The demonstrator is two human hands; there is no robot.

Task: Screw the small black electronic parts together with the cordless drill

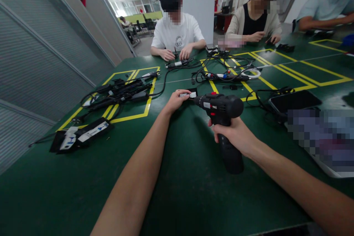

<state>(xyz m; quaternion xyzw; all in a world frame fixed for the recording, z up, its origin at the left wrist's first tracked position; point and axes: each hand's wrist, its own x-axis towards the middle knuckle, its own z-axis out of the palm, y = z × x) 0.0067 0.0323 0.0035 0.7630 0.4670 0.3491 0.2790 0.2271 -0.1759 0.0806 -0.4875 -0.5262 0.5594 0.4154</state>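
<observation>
My right hand [231,132] is wrapped round the handle of a black cordless drill [218,107] with red details. The drill lies level, its chuck pointing left toward my left hand [178,100]. With closed fingers, my left hand holds down a small black piece with a white label [193,94] on the green table. The drill's tip is right beside this piece; whether they touch I cannot tell. My fingers cover part of the piece.
Black cables and adapters [121,92] lie in a heap at left, near black pieces with white labels [94,131]. Ahead is a soldering-iron-like tool [226,77] among cords. A phone [295,101] lies at right. Several people sit across the green table [177,191].
</observation>
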